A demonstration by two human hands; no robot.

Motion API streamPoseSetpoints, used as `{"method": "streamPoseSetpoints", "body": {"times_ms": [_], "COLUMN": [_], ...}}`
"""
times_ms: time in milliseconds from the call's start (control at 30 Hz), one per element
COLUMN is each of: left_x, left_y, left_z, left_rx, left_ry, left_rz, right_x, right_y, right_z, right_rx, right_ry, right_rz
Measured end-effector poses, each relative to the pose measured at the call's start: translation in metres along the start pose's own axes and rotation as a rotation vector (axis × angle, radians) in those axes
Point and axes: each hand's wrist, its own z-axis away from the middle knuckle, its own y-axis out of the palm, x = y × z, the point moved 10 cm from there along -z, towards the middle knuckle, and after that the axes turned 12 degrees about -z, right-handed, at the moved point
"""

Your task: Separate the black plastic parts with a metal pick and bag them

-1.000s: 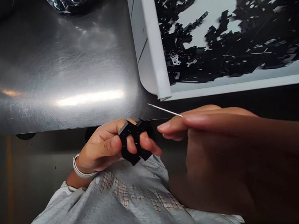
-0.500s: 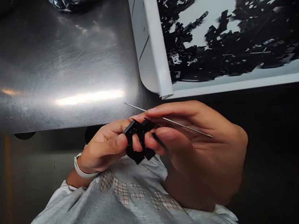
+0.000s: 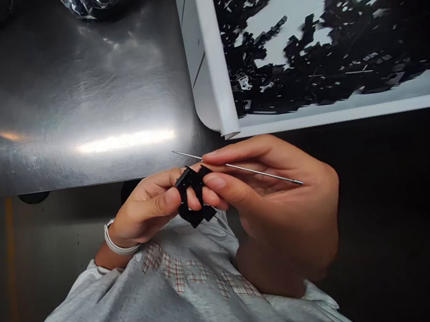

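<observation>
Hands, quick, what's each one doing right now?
Left hand: closed, holding a black cross-shaped piece.
Right hand: closed, holding a thin metal needle.

Black plastic piece: cross-like outline, small holes, held tilted between fingers (its edges look slightly blurred)
Steel needle: thin, straight, slanting past the piece, sharp tip just beyond its upper edge

The plastic part is black, the wristband white, the sweatshirt grey with red-plaid letters.
</observation>
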Motion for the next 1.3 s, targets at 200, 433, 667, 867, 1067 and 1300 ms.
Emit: {"method": "streamPoseSetpoints", "body": {"times_ms": [200,433,667,867,1067,1300], "left_x": [0.002,0.006,0.008,0.016,0.012,0.011], "left_y": [0.001,-0.005,-0.006,-0.002,-0.003,-0.009], "left_z": [0.000,-0.002,-0.002,-0.001,-0.001,-0.007], "left_rx": [0.003,-0.094,-0.063,0.015,-0.008,-0.110], "left_ry": [-0.027,-0.071,-0.061,-0.110,-0.074,-0.090], "left_rz": [0.036,-0.021,-0.034,-0.001,0.106,0.154], "right_x": [0.002,0.000,-0.005,-0.001,0.008,0.013], "right_y": [0.004,0.018,0.021,0.005,-0.013,-0.011], "right_z": [0.000,-0.002,-0.004,0.004,0.009,0.015], "right_rx": [0.047,0.109,0.134,0.028,-0.155,-0.159], "right_ry": [0.040,0.055,0.041,0.017,-0.114,-0.251], "right_rz": [-0.099,-0.126,-0.148,-0.196,-0.036,0.016]}}
